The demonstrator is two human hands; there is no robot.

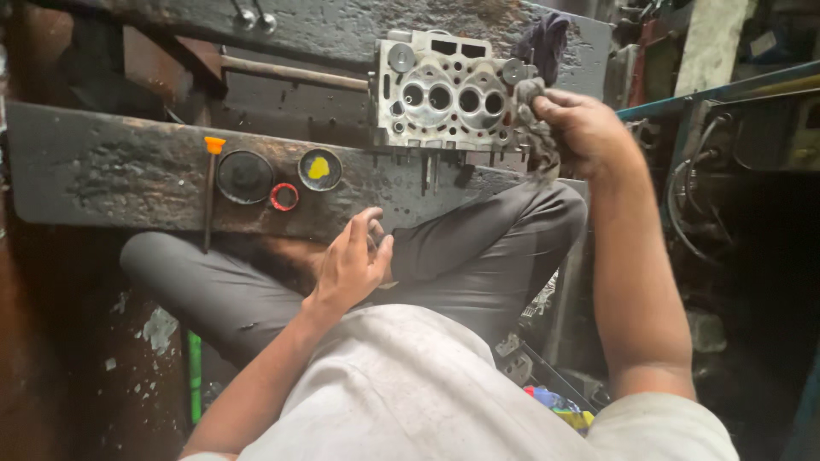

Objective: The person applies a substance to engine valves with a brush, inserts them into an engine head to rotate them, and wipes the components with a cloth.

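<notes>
Right hand (pixel 585 128) presses rag (pixel 531 111) against cylinder head (pixel 444 94).

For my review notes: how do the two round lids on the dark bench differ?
The left lid is larger and plain dark inside; the right lid is smaller and holds a yellow blob. A small red ring lies just below and between them. Both are round, lie flat on the bench, and neither hand touches them.
</notes>
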